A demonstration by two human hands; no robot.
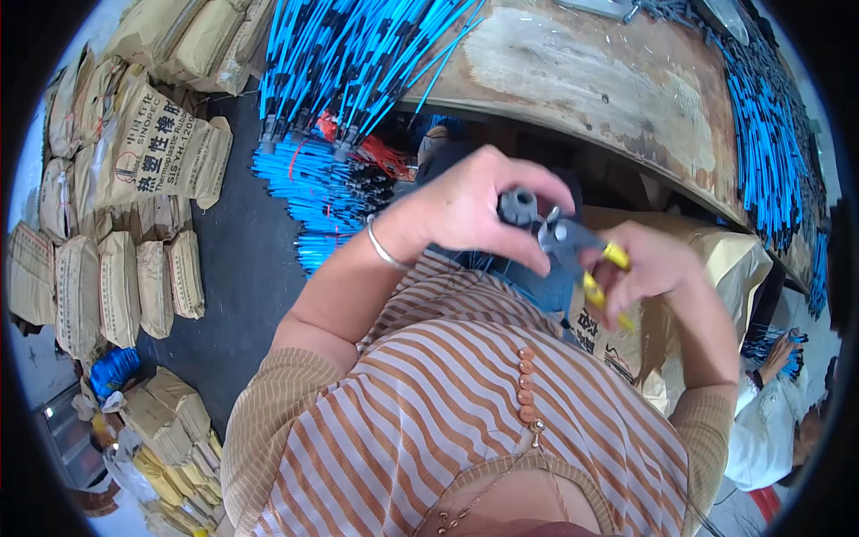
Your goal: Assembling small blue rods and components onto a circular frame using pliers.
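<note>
My left hand [465,210] has its fingers clamped round a small grey plug [517,206], held at chest height; it looks light, hard and rigid, best pinched by its ribbed body. My right hand [649,268] is closed on yellow-handled pliers [573,242], whose steel head touches the plug. Beyond, blue cables [349,54] hang off the worn desk [591,72], with tan sacks [157,148] stacked left.

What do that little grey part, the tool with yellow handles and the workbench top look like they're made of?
Grey part: likely matte moulded plastic, dull with no glint. Tool: grey metal head, glossy yellow handles that look plastic-coated. Workbench top: probably wood, with a worn brown surface and pale scuffed patches.
</note>
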